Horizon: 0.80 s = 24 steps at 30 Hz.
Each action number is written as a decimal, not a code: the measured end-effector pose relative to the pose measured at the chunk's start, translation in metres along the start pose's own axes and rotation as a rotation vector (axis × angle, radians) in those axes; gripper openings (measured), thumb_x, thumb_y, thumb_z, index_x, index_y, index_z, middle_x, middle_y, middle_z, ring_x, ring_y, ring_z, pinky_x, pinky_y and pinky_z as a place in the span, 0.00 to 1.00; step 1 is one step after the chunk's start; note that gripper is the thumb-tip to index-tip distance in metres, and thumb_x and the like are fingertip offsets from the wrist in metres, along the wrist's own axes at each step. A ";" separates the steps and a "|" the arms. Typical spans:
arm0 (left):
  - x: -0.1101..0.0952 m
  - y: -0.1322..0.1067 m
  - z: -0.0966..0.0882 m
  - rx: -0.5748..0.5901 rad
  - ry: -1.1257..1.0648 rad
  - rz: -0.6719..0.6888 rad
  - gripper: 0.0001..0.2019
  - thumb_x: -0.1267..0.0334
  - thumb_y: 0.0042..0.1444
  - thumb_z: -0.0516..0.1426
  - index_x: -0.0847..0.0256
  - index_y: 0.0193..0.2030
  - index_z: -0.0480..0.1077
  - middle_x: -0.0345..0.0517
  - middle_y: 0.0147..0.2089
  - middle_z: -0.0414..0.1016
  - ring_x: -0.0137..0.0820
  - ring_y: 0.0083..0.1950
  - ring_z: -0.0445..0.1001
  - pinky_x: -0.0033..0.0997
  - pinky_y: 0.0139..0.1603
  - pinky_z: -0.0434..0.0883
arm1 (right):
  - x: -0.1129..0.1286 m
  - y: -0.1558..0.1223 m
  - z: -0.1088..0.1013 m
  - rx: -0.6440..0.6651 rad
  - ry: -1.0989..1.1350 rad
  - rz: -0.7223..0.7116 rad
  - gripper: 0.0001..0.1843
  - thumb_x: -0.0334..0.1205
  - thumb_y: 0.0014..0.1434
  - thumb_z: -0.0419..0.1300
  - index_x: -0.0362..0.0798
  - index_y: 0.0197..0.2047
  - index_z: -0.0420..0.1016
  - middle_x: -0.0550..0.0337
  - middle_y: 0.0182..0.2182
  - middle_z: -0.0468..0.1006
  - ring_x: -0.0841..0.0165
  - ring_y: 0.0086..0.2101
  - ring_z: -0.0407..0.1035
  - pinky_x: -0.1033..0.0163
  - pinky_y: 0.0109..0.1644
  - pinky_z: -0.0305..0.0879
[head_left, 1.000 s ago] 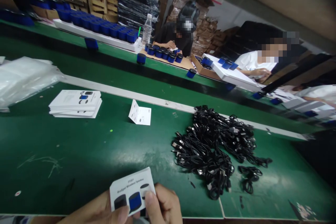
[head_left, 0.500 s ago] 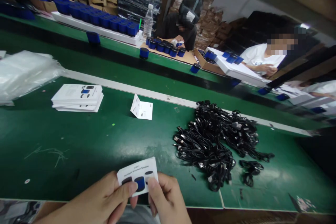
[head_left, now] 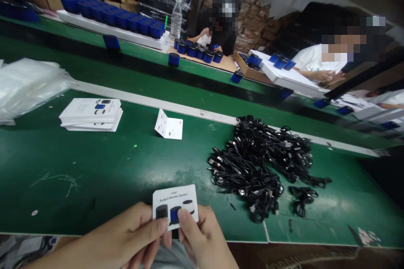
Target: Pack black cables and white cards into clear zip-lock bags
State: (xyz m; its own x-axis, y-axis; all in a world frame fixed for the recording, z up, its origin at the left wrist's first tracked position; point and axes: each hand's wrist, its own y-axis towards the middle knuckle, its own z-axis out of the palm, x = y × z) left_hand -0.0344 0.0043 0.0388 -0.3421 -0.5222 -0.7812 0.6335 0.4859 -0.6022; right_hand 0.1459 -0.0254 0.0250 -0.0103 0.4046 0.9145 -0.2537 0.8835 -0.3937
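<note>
Between both hands, at the near edge of the green table, is a small white printed leaflet [head_left: 176, 193] with speaker pictures and the words "Budget Wireless Speaker". My left hand [head_left: 143, 229] pinches its left side, thumb on the front. My right hand [head_left: 197, 231] grips the right side, its thumb over the printed blue speaker. Beyond them a folded leaflet [head_left: 172, 127] stands partly opened on the table. Farther left lies a stack of white leaflets [head_left: 86, 113]. To the right of my hands is a big tangled pile of black USB cables [head_left: 252, 168].
Clear plastic bags [head_left: 28, 88] lie at the left. A conveyor belt [head_left: 139, 67] carries scattered blue speakers [head_left: 174, 59]. Across it stand a tray of blue speakers [head_left: 110, 17], a plastic bottle [head_left: 176, 21] and co-workers at their stations. A small cable bundle [head_left: 303, 199] lies right of the pile.
The leaflet in my hands has turned more level and faces me flatter, shifting slightly right. My right thumb now lies across its middle picture. Across the belt, the co-workers' hands have moved.
</note>
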 end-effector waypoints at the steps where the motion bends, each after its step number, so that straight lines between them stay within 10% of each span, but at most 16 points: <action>1: -0.003 -0.001 0.002 -0.019 0.048 -0.014 0.24 0.41 0.60 0.45 0.62 0.35 0.65 0.33 0.19 0.64 0.18 0.16 0.56 0.17 0.17 0.54 | -0.003 -0.001 0.001 -0.063 -0.085 -0.053 0.29 0.63 0.59 0.50 0.48 0.19 0.61 0.72 0.11 0.51 0.78 0.13 0.44 0.69 0.16 0.41; 7: -0.013 -0.001 0.010 -0.258 0.331 -0.025 0.23 0.43 0.58 0.46 0.59 0.25 0.64 0.33 0.16 0.58 0.24 0.19 0.60 0.23 0.23 0.60 | -0.017 -0.003 0.005 -0.306 -0.439 -0.254 0.28 0.55 0.63 0.47 0.45 0.20 0.68 0.64 0.16 0.64 0.72 0.21 0.58 0.67 0.26 0.55; 15: -0.004 0.003 0.004 0.130 0.084 -0.020 0.28 0.37 0.57 0.42 0.59 0.24 0.63 0.35 0.17 0.60 0.21 0.15 0.55 0.20 0.15 0.52 | -0.025 -0.008 0.012 -0.155 -0.282 -0.268 0.30 0.61 0.62 0.46 0.48 0.22 0.72 0.64 0.14 0.65 0.73 0.17 0.58 0.70 0.20 0.54; 24: 0.004 -0.005 0.009 -0.390 0.317 0.019 0.13 0.52 0.50 0.59 0.55 0.21 0.71 0.40 0.26 0.72 0.33 0.32 0.72 0.26 0.35 0.68 | -0.022 -0.005 0.012 -0.192 -0.513 -0.374 0.31 0.55 0.65 0.43 0.48 0.17 0.65 0.62 0.15 0.67 0.71 0.20 0.63 0.67 0.27 0.58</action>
State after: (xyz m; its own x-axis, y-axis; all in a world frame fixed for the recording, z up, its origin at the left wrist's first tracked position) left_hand -0.0323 -0.0063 0.0401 -0.5653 -0.3018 -0.7677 0.3556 0.7505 -0.5570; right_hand 0.1360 -0.0420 0.0079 -0.4262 -0.0590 0.9027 -0.1531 0.9882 -0.0076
